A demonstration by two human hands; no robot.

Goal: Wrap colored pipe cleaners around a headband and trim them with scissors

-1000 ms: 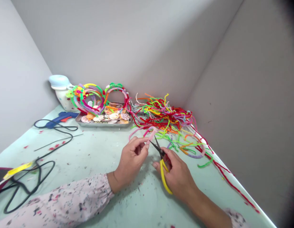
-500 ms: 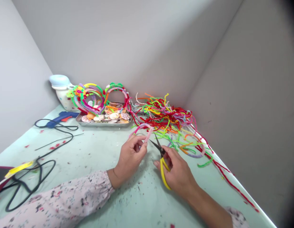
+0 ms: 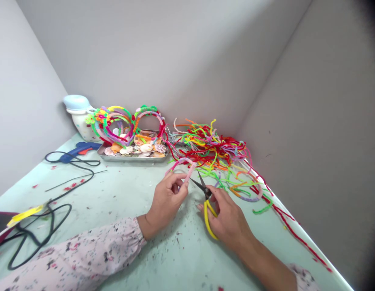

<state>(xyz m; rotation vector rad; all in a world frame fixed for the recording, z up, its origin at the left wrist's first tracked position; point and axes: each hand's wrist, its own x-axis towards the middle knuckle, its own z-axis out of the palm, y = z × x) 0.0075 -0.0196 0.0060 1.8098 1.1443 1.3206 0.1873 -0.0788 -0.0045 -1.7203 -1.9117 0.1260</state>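
Note:
My left hand (image 3: 168, 198) pinches a curved headband (image 3: 185, 161) wrapped in pink and lilac pipe cleaner; its lower part is hidden behind the fingers. Yellow-handled scissors (image 3: 208, 206) are gripped in my right hand (image 3: 231, 218), with the fingers around the handles. The dark blades stand apart, and one tip comes close to the pink end of the headband. Behind my right hand spreads a tangled pile of coloured pipe cleaners (image 3: 211, 141). A second wrapped headband (image 3: 251, 198), lilac and orange, lies at its near side.
A metal tray (image 3: 135, 159) of seashells stands at the back, with several finished headbands (image 3: 117, 121) on it. To its left are a blue glue gun (image 3: 75, 152) with a black cable (image 3: 50, 226) and a white jar (image 3: 81, 119). Grey walls close off the table's back.
Almost nothing has moved. Both hands, the headband and the scissors hold nearly the same places, and the blades stay apart.

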